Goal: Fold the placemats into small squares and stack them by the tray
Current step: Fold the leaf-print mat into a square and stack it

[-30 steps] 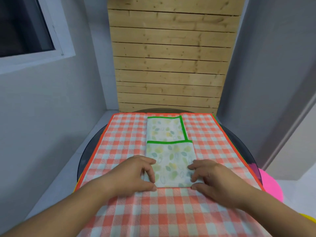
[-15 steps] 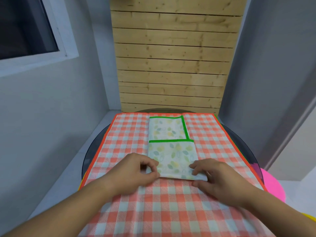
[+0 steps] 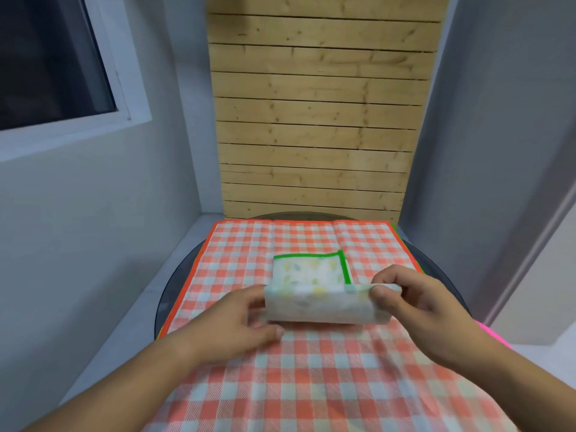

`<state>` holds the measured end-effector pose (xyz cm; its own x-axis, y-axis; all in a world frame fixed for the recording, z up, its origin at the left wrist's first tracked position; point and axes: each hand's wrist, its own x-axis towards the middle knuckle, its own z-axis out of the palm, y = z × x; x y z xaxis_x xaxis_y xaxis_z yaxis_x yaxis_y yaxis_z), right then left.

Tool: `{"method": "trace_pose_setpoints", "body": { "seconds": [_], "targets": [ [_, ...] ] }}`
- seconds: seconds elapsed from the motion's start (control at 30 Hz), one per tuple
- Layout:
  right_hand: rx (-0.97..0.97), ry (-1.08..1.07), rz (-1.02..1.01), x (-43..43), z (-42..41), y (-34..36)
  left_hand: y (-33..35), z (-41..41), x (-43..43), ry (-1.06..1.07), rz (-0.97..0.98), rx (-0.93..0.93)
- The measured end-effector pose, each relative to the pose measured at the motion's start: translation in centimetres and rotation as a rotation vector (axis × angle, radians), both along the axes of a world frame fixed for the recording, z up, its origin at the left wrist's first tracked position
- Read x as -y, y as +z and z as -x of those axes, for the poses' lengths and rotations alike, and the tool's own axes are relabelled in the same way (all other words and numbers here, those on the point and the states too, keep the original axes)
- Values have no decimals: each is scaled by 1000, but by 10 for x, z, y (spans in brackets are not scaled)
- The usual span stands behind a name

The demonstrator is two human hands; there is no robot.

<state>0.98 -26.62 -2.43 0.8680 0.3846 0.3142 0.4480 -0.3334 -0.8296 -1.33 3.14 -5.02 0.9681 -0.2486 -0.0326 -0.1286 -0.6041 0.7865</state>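
Lifting near edge of leaf-print placemat (image 3: 311, 302), green border, off checked cloth (image 3: 311, 385); near half raised and curled toward far half, which lies flat. My left hand (image 3: 237, 325) pinches mat's left corner, thumb near side, fingers hidden behind. My right hand (image 3: 417, 310) pinches right corner between thumb and forefinger. Mat sits mid-cloth on round dark table (image 3: 174, 285). Pink object (image 3: 495, 335) at right edge.

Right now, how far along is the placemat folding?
Midway through the first one. The leaf-print placemat is already a narrow strip, and the left hand and right hand are lifting its near end for another fold. The checked placemat underneath lies unfolded. No stack or tray is in view.
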Motion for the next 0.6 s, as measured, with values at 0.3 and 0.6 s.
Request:
{"method": "trace_pose_setpoints", "body": {
  "seconds": [0.3,0.6],
  "targets": [
    [-448,-48,-107,-15,-12,-27,-13,-3,20,228,186,-68],
    [-293,-315,396,-22,-29,-52,-25,-26,27,400,73,-56]
  ]
}}
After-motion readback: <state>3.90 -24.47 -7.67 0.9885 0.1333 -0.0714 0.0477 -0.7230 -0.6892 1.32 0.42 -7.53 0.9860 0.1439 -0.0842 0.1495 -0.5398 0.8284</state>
